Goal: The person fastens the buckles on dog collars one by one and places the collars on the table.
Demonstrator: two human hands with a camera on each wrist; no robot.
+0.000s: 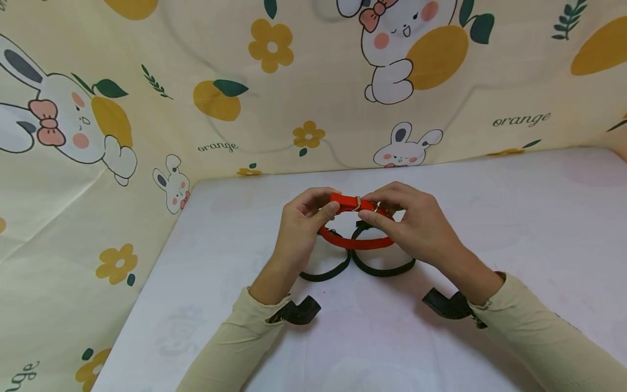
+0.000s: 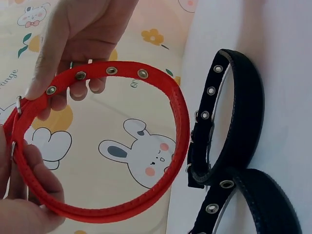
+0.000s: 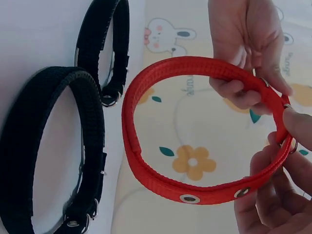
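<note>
A red collar (image 1: 356, 243) with metal eyelets is held up as a loop above the table, its buckle (image 1: 357, 203) on the upper side between both hands. My left hand (image 1: 305, 220) pinches the strap left of the buckle, thumb in front and fingers behind. With thumb and fingers, my right hand (image 1: 416, 218) grips the strap just right of the buckle, near a metal ring. Behind and below the red loop, a black collar (image 1: 327, 276) and another black collar (image 1: 384, 271) stand on edge side by side. Both black collars show eyelets and buckles in the wrist views.
The white tabletop (image 1: 206, 305) spreads around the collars. A cream cloth (image 1: 303, 98) printed with rabbits and oranges hangs along the back and left. Dark devices are strapped at the left wrist (image 1: 296, 311) and right wrist (image 1: 448, 304).
</note>
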